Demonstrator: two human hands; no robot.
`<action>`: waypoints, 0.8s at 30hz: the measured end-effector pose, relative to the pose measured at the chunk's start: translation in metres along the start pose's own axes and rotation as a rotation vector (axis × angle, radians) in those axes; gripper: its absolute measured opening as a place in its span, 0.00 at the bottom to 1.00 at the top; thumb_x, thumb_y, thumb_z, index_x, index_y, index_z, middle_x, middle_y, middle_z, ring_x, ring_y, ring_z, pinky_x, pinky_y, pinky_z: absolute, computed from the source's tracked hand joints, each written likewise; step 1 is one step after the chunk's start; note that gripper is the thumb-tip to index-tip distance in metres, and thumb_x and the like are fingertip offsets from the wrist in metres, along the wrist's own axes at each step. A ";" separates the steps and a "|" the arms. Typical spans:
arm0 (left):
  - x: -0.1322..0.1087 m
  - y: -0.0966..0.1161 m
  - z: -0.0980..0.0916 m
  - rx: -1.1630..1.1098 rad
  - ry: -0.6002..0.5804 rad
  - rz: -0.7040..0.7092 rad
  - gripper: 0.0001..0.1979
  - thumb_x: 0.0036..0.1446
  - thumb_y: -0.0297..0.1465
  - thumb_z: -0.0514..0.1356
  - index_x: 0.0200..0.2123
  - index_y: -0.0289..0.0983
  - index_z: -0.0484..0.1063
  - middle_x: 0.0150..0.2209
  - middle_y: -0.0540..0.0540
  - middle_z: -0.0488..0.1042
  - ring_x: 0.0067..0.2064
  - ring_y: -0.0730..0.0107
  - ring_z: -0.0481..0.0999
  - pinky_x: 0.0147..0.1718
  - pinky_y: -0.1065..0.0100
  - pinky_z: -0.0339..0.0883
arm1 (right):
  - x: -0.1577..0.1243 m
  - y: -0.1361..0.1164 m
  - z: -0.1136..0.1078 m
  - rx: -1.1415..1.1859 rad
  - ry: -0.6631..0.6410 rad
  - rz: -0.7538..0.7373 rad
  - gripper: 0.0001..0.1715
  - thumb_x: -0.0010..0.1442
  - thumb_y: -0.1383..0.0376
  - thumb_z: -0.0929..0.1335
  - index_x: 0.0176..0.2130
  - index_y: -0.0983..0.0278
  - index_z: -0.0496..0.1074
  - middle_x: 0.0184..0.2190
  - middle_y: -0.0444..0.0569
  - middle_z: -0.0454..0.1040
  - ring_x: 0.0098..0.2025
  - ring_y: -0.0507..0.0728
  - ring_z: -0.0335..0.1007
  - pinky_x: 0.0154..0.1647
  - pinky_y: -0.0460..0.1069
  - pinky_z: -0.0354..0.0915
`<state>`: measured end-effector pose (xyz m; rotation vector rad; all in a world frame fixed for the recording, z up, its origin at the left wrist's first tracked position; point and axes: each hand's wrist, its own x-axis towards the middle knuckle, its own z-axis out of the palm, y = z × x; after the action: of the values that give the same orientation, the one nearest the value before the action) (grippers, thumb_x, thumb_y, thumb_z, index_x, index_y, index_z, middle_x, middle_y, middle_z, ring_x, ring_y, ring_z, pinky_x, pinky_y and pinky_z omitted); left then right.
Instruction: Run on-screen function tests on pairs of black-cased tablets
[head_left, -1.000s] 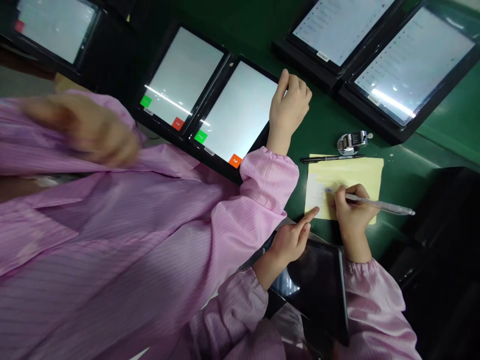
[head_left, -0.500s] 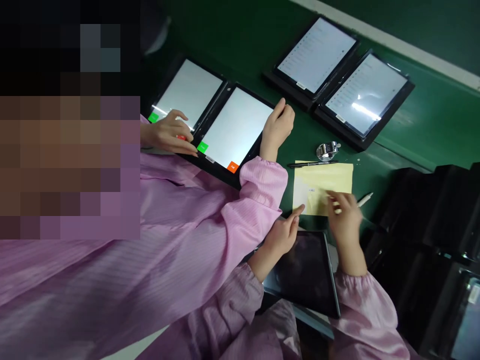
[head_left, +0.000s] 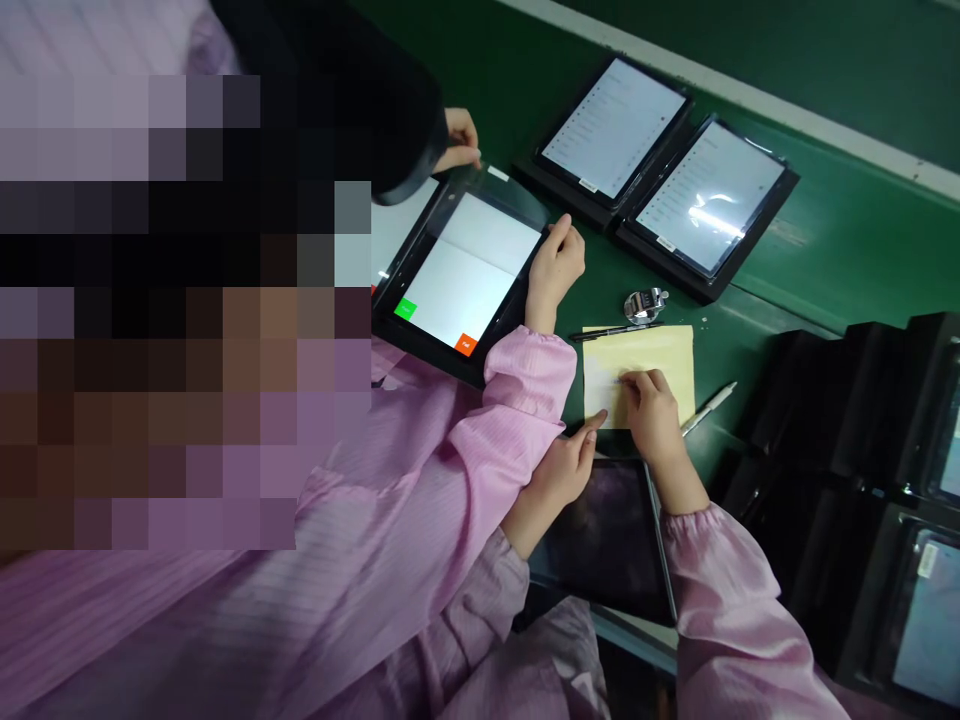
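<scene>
My right hand rests on a yellow sheet on the green table, its fingertips pinched together at a small white label with blue marks. The white pen lies loose on the table just right of that hand. My left hand holds nothing; its index finger is stretched out and presses the sheet's near left corner. Both wrists lie over a dark tablet in front of me.
A co-worker in a pink coat leans in from the left, one hand on the edge of a lit tablet with green and orange buttons. Two lit tablets lie behind. A metal counter, black pen, and black trays at right.
My right hand has let go of the white pen, which now lies on the table, and has moved left onto the label. The co-worker has leaned further in.
</scene>
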<state>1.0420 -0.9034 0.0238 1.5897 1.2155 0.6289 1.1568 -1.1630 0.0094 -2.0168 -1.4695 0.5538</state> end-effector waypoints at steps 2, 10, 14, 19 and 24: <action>-0.001 0.002 -0.002 -0.032 0.005 -0.004 0.29 0.77 0.22 0.37 0.66 0.34 0.74 0.73 0.52 0.66 0.78 0.57 0.47 0.70 0.64 0.62 | 0.002 0.001 0.001 -0.005 0.001 -0.011 0.07 0.69 0.69 0.66 0.41 0.67 0.75 0.40 0.50 0.73 0.42 0.55 0.72 0.49 0.55 0.72; -0.001 0.009 -0.008 -0.231 0.035 -0.076 0.23 0.78 0.23 0.45 0.57 0.33 0.79 0.72 0.52 0.67 0.79 0.65 0.50 0.75 0.73 0.52 | -0.004 0.007 0.003 -0.002 0.056 -0.032 0.10 0.71 0.64 0.67 0.47 0.68 0.75 0.43 0.51 0.74 0.44 0.55 0.73 0.48 0.54 0.73; -0.004 0.013 -0.009 -0.332 0.062 -0.124 0.22 0.77 0.24 0.47 0.52 0.37 0.82 0.69 0.54 0.71 0.79 0.63 0.52 0.72 0.71 0.60 | -0.014 0.007 0.010 0.006 0.092 -0.014 0.16 0.74 0.61 0.64 0.53 0.67 0.76 0.46 0.54 0.74 0.46 0.56 0.73 0.49 0.55 0.74; -0.009 0.021 -0.011 -0.447 0.072 -0.182 0.25 0.79 0.26 0.43 0.56 0.38 0.81 0.66 0.53 0.74 0.78 0.62 0.57 0.68 0.68 0.66 | -0.016 0.003 0.013 0.048 0.101 0.041 0.15 0.73 0.60 0.65 0.50 0.66 0.76 0.44 0.53 0.74 0.46 0.57 0.72 0.51 0.56 0.73; -0.013 0.030 -0.015 -0.542 0.076 -0.269 0.19 0.76 0.33 0.52 0.62 0.41 0.76 0.60 0.49 0.78 0.67 0.62 0.73 0.54 0.65 0.75 | -0.011 -0.005 0.011 0.167 0.108 0.143 0.15 0.70 0.56 0.69 0.44 0.66 0.76 0.42 0.52 0.73 0.44 0.56 0.72 0.52 0.57 0.72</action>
<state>1.0362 -0.9096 0.0591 0.9418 1.1630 0.7687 1.1430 -1.1704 0.0044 -1.9971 -1.1828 0.5956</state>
